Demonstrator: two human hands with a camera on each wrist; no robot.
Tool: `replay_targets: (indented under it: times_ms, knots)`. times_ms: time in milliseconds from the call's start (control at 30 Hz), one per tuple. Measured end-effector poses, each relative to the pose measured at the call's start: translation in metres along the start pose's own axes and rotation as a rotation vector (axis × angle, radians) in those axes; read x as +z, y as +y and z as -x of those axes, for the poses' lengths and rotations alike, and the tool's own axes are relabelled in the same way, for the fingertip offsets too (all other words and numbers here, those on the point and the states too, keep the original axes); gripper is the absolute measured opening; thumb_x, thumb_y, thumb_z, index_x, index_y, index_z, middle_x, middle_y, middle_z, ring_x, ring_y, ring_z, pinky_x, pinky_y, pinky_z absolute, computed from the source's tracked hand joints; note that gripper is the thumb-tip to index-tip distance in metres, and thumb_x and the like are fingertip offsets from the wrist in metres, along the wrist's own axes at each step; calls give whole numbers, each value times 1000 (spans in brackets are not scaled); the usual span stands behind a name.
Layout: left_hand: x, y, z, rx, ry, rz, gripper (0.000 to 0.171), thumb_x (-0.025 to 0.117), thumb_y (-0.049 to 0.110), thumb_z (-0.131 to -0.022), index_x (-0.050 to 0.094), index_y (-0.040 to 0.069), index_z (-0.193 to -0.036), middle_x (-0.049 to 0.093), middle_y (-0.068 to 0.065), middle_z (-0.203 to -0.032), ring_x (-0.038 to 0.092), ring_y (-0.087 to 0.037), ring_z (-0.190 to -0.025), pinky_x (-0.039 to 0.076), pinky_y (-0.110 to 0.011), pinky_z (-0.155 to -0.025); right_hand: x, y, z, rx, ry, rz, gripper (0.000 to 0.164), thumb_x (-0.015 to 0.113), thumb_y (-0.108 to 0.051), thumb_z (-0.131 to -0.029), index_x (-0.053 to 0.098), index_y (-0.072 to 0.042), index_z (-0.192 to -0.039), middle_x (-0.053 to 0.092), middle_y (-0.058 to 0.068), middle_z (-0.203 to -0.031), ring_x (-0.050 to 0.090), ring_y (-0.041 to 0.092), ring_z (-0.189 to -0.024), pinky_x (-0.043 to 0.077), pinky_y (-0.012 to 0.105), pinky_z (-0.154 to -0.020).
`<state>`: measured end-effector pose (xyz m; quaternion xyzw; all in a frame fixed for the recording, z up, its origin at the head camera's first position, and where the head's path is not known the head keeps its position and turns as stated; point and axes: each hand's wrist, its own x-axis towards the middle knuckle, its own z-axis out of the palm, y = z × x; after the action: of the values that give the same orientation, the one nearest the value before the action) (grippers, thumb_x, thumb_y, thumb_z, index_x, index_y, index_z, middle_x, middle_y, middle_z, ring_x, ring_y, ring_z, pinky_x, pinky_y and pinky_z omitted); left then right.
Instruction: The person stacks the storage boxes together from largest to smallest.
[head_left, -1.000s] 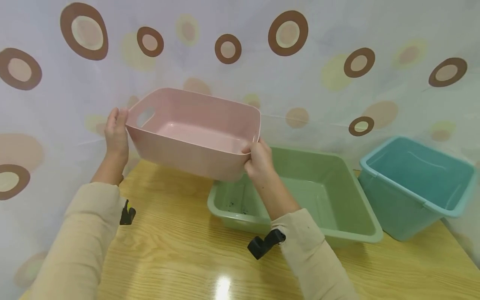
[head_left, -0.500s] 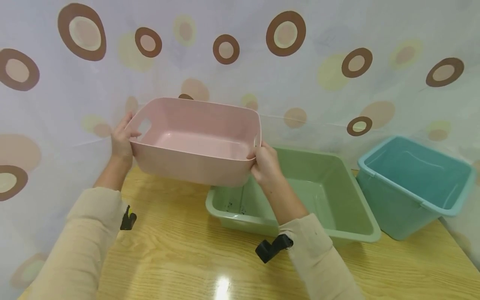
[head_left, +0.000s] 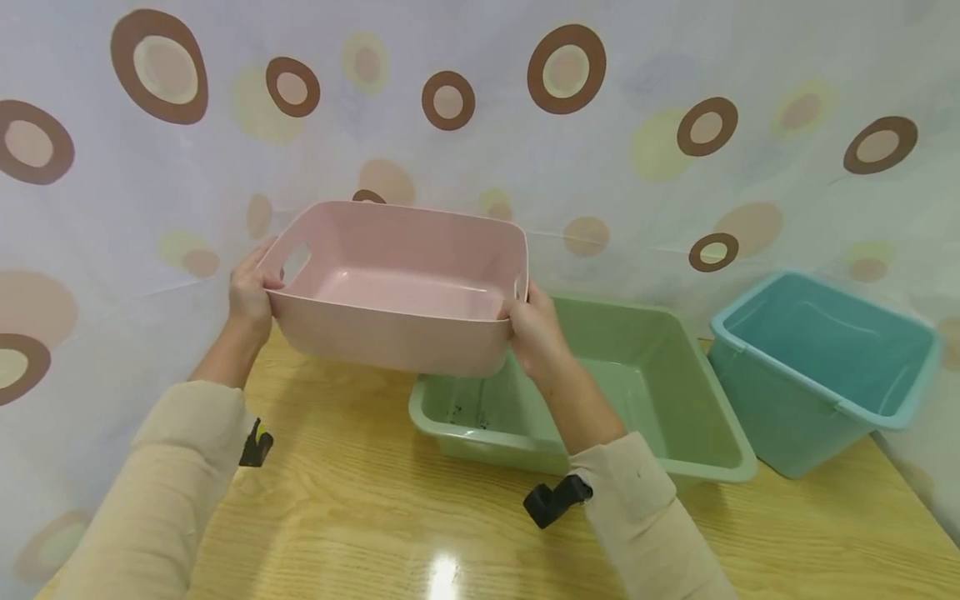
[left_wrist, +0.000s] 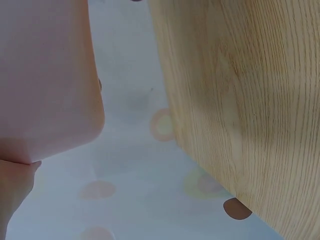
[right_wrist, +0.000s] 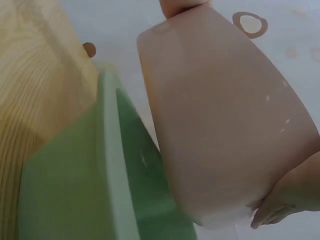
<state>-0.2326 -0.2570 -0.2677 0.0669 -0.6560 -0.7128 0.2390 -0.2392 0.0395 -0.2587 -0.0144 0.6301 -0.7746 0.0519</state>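
Note:
A pink plastic storage bin (head_left: 397, 342) with cut-out handles hangs above the table, its open top tilted toward the head camera. My left hand (head_left: 251, 292) grips its left end at the handle, thumb over the rim. At the opposite end my right hand (head_left: 534, 329) holds the rim by the other handle, thumb inside. Beneath and to the right, a green plastic basin (head_left: 637, 400) stands on the table, partly hidden by the pink bin and my right arm. The right wrist view shows the underside of the pink bin (right_wrist: 215, 110) beside the rim of the green basin (right_wrist: 112, 150).
A blue plastic bin (head_left: 795, 417) stands at the right, close beside the green basin. Behind everything hangs a pale sheet (head_left: 480, 167) with brown ring prints. The wooden table (head_left: 352, 500) runs along the front, its left edge near my left sleeve.
The pink bin has come down a little and levelled out. My left hand has shifted from flat against its end to a grip with the thumb over the rim.

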Motion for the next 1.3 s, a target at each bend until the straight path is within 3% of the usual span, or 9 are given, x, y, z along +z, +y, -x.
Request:
replay_targets:
  times_ms: [133,300,433,567,667,800,933,1100,1300]
  knots:
    - [2,1,3,11,-26,-2,72,26,-7,-69,37,0,-140,37,-18,-145,44,-17,-120,36,-18,-91,-4,10,-1,-96,51,187,79,38,13,-65,35,-9,-141,43,14,-139,43,26,-112,41,32,-78]
    - [0,3,5,16,-59,-27,74,25,-8,-68,34,-1,-141,34,-17,-147,40,-16,-127,33,-21,-102,-8,22,-5,-167,46,281,83,40,12,-65,29,-10,-144,36,13,-146,37,32,-127,42,43,-90]
    - [0,3,6,21,-59,-22,74,24,-8,-67,35,-3,-140,34,-19,-146,42,-15,-126,34,-19,-99,-10,25,-6,-183,41,251,88,40,11,-66,16,-6,-149,20,9,-155,21,28,-141,31,46,-108]
    - [5,2,9,45,-59,7,73,25,-9,-66,37,-5,-138,36,-22,-144,45,-17,-122,37,-19,-94,-13,21,-5,-177,56,206,93,40,11,-67,3,-8,-150,0,3,-158,0,17,-144,25,39,-113]
    - [9,3,11,56,-57,25,73,25,-9,-66,38,-6,-137,37,-22,-144,45,-17,-121,37,-17,-92,-17,17,-3,-181,38,197,94,39,12,-66,2,-10,-150,-1,0,-158,1,15,-143,31,38,-108]
    - [15,4,12,59,-36,51,72,26,-10,-66,41,-6,-136,48,-16,-137,48,-14,-108,39,-14,-81,-24,9,-3,-193,-5,197,94,37,13,-66,1,-10,-150,2,0,-158,2,14,-143,27,37,-107]
    - [24,4,13,85,-23,93,71,26,-11,-64,44,-7,-133,60,-1,-110,46,-12,-94,40,-15,-72,-31,1,-4,-214,-13,197,93,36,13,-64,4,-7,-150,7,3,-158,5,16,-144,21,37,-112]
    - [33,3,13,133,-27,129,71,27,-11,-61,47,-11,-129,57,13,-74,44,-9,-74,37,-16,-60,-39,-4,-3,-257,-18,159,89,32,16,-62,19,-4,-147,25,11,-152,28,25,-130,36,29,-91]
    - [42,3,15,150,-38,124,71,28,-11,-59,48,-13,-127,53,12,-69,42,-9,-72,37,-15,-61,-47,-8,2,-275,-5,145,87,31,16,-61,27,-6,-145,34,13,-145,36,21,-108,36,19,-60]
